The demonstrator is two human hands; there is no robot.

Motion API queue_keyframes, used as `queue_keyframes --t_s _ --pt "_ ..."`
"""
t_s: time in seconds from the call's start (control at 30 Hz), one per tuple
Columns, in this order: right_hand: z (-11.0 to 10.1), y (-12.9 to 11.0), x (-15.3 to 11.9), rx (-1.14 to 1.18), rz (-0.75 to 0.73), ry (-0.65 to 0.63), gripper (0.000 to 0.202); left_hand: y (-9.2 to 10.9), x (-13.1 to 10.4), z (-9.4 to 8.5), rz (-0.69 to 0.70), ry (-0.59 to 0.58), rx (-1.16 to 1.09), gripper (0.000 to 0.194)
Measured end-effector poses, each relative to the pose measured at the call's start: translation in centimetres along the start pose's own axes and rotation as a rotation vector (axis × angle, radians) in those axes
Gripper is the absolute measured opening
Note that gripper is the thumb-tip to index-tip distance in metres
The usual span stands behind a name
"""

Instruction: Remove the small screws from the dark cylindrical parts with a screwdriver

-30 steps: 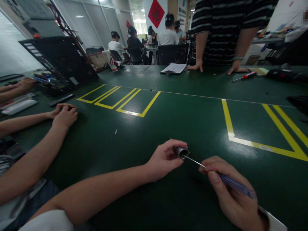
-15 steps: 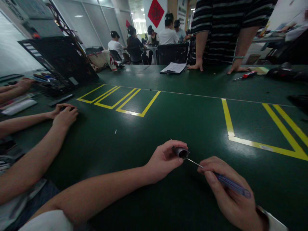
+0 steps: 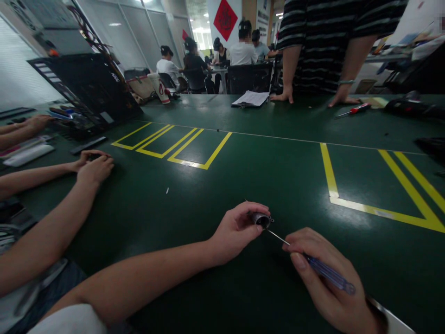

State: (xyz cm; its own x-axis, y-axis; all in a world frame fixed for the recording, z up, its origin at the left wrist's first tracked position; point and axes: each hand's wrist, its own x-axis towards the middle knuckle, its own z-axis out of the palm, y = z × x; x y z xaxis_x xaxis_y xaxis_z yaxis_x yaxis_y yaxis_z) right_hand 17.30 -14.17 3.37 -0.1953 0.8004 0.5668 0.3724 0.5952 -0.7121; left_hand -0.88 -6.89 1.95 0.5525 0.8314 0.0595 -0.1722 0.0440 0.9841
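My left hand (image 3: pixel 234 232) is closed around a small dark metal cylindrical part (image 3: pixel 261 220), whose open end faces toward me and to the right. A small loop sticks out at the part's right edge. In my right hand (image 3: pixel 323 273) is a screwdriver (image 3: pixel 330 274) with a translucent purple-blue handle. Its thin shaft points up and left, and the tip is at the lower rim of the metal part; whether it is inside cannot be made out. Both hands are above the green table (image 3: pixel 194 204).
Yellow tape outlines (image 3: pixel 328 169) mark the table. At the left, another person's hands (image 3: pixel 93 169) hold a dark item. Across the table, a person in a striped top leans near a clipboard (image 3: pixel 251 99) and a red screwdriver (image 3: pixel 359 109). A black frame (image 3: pixel 86 88) stands back left.
My right hand and the screwdriver have shifted slightly to the left, and the handle sits a little lower. My left hand with the metal part has barely moved.
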Motion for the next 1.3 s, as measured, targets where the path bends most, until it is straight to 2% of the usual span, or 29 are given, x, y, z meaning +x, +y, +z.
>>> queue_keyframes --t_s 0.2,0.3,0.4,0.47,0.6,0.73,0.9,1.03,1.3 --pt "-0.1 -0.1 0.0 0.001 -0.008 0.015 0.019 0.1 -0.1 0.0 0.011 -0.017 0.005 0.028" --pt "-0.2 0.4 -0.3 0.007 0.013 0.137 0.017 0.0 -0.1 -0.1 0.008 -0.020 0.029 0.030" --pt "-0.1 1.1 -0.3 -0.050 0.131 0.286 0.012 -0.2 0.0 -0.3 0.013 0.002 0.060 0.031" --pt "-0.1 1.5 -0.1 -0.104 0.212 0.332 0.011 -0.3 0.1 -0.4 0.010 0.029 0.073 0.031" --pt "-0.1 1.9 0.3 -0.116 0.287 0.300 0.011 -0.3 0.2 -0.3 -0.001 0.055 0.083 0.031" --pt "-0.2 1.9 -0.3 0.011 0.290 0.237 0.017 -0.3 0.3 -0.4 -0.008 0.055 0.098 0.030" --pt "-0.2 2.4 -1.1 0.115 0.310 0.285 0.022 -0.3 0.3 -0.4 -0.010 0.074 0.094 0.031" --pt "-0.2 2.3 -0.7 0.062 0.314 0.253 0.022 -0.1 0.3 -0.2 -0.013 0.077 0.098 0.032" --pt "-0.4 1.0 0.5 -0.097 0.218 0.141 0.022 -0.5 0.4 -0.5 0.008 0.050 0.090 0.030"
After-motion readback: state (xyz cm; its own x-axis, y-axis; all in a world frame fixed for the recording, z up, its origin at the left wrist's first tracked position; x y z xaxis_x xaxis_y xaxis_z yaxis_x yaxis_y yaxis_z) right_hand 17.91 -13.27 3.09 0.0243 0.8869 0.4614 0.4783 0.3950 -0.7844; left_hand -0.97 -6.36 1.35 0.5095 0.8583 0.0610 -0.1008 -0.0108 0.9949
